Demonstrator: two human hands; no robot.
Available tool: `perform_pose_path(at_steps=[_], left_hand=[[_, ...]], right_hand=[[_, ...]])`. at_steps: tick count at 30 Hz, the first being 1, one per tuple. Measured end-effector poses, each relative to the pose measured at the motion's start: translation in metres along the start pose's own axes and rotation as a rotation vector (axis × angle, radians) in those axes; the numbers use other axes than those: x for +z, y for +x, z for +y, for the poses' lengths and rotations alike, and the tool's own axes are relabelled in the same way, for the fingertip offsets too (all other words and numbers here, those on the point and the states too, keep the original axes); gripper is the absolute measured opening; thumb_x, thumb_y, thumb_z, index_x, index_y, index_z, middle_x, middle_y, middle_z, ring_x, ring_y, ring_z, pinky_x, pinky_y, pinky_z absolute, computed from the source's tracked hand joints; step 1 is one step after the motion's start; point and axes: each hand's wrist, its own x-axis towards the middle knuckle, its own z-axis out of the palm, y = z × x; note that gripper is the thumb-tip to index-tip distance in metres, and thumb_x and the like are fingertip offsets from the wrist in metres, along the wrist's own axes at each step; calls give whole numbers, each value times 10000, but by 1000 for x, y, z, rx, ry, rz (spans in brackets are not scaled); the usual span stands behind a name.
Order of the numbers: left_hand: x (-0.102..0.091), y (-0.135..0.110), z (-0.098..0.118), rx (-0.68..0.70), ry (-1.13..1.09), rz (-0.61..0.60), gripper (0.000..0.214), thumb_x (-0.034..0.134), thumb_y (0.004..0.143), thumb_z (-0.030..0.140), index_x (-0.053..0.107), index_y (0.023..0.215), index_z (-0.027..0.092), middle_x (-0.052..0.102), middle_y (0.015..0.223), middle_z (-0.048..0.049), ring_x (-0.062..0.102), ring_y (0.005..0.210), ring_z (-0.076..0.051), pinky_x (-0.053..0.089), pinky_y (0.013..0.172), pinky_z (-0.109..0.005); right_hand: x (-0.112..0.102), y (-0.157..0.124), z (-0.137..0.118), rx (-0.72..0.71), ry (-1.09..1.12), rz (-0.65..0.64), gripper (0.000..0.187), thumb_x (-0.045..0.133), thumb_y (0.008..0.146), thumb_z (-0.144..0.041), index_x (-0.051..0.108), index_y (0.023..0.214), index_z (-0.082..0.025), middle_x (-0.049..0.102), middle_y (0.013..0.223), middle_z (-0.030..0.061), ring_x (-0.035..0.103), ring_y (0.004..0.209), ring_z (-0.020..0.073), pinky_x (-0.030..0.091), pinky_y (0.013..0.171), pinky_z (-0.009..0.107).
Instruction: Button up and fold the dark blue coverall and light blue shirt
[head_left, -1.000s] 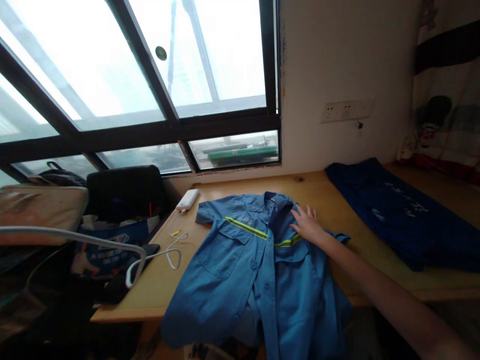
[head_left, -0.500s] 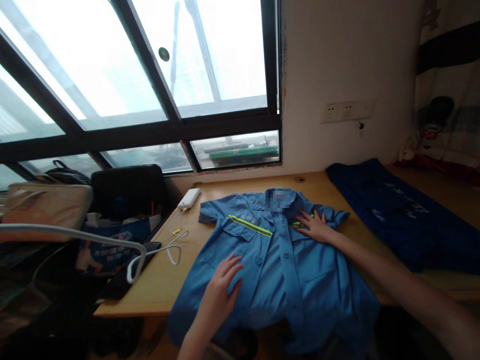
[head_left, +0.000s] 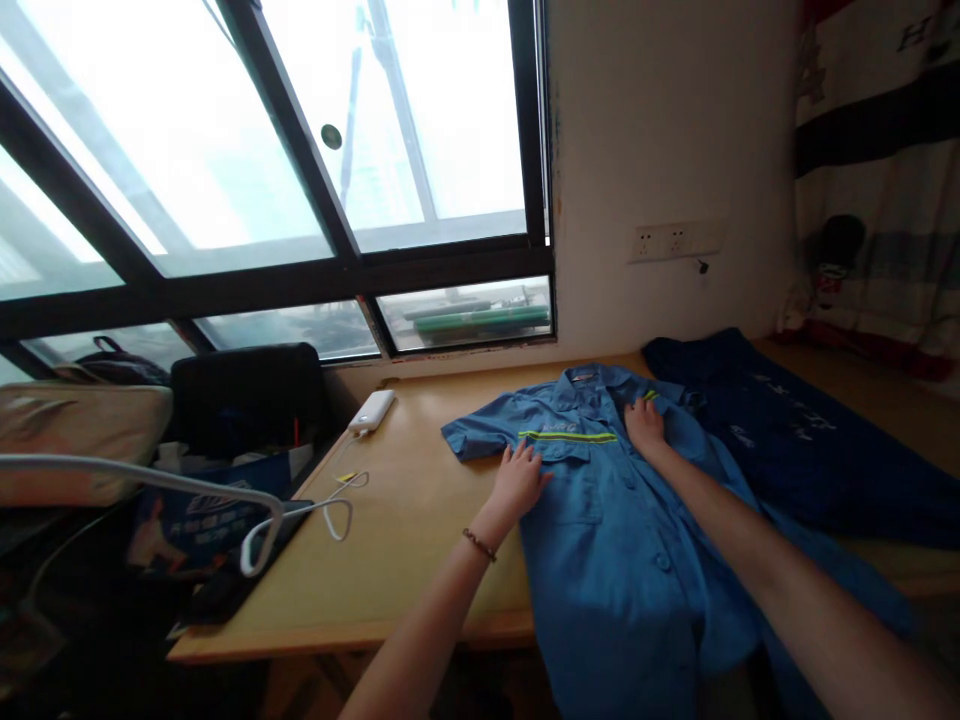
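A blue short-sleeved work shirt [head_left: 622,540] with a yellow-green reflective stripe lies face up on the wooden table [head_left: 405,540], its hem hanging over the front edge. My left hand [head_left: 517,478] rests flat on the shirt's left chest near the sleeve, fingers spread, a thin bracelet at the wrist. My right hand [head_left: 645,422] lies flat on the shirt's upper right chest beside the collar, fingers stretched out. Neither hand holds anything.
A dark navy garment [head_left: 795,440] lies on the table to the right, touching the shirt. A white power bank [head_left: 371,411] with a white cable [head_left: 330,505] sits at the table's left. Bags, a black case [head_left: 247,395] and a grey rail [head_left: 150,480] crowd the left side. A window and wall stand behind.
The shirt has slid to the right, up against the navy garment. My left hand moved from the lower front up to the left chest. My right hand shifted up towards the collar.
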Motion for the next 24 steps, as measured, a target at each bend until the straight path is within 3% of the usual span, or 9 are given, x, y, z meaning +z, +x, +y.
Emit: perform_pose_path(at_steps=[3,6,9,11,15,19,22,24], left_hand=[[18,33,13,-39,7,27,513,325,839,475,453,1197,131,378,1311,-161,238,1261,-287,197,1007,-469],[35,54,18,-124,-29,-2,631,299,808,562,338,1299,168,284,1373,-157,194,1268,-338,172,981,-545],[47,58,8,-216,-47,-37,665,237,796,608,305,1325,211,249,1397,-136,159,1275,-353,115,978,-577],[49,53,-4,-231,-41,-15,657,211,799,611,296,1330,234,234,1409,-111,145,1284,-335,81,995,-557],[43,40,-32,-257,-20,11,630,209,801,609,308,1322,269,245,1411,-71,151,1287,-310,64,1011,-522],[37,27,-61,-334,5,4,600,211,816,584,329,1312,269,257,1409,-62,158,1285,-304,72,1014,-511],[36,20,-79,-355,10,18,582,225,822,565,340,1306,263,254,1410,-64,165,1283,-306,75,1014,-514],[36,20,-84,-366,3,8,543,272,827,524,357,1294,260,262,1406,-67,173,1280,-316,84,1006,-534]], right_hand=[[-1,-9,3,-4,29,-78,386,271,867,-227,503,1143,-89,510,1101,235,538,949,303,415,739,393],[-8,-24,10,-54,69,-196,384,328,867,-377,535,1065,-120,600,953,170,589,869,265,431,693,331],[-18,-53,17,-160,109,-365,434,466,790,-450,523,1054,-110,619,933,159,589,893,270,434,693,306],[-25,-81,18,-269,111,-438,456,548,742,-327,477,1126,-92,618,955,165,593,896,262,438,698,292],[-34,-151,-4,-408,-2,-360,540,442,711,-38,398,1246,-94,635,908,159,625,811,230,458,670,282],[-40,-207,-39,-433,-153,-262,494,365,715,26,498,1177,-89,642,832,185,636,644,220,474,539,295],[-44,-213,-51,-492,-146,-296,378,440,714,-32,586,1058,-91,646,802,187,636,655,234,475,542,301],[-42,-193,-54,-539,-85,-345,231,523,706,-137,648,898,-105,650,782,173,632,702,255,476,592,317]])
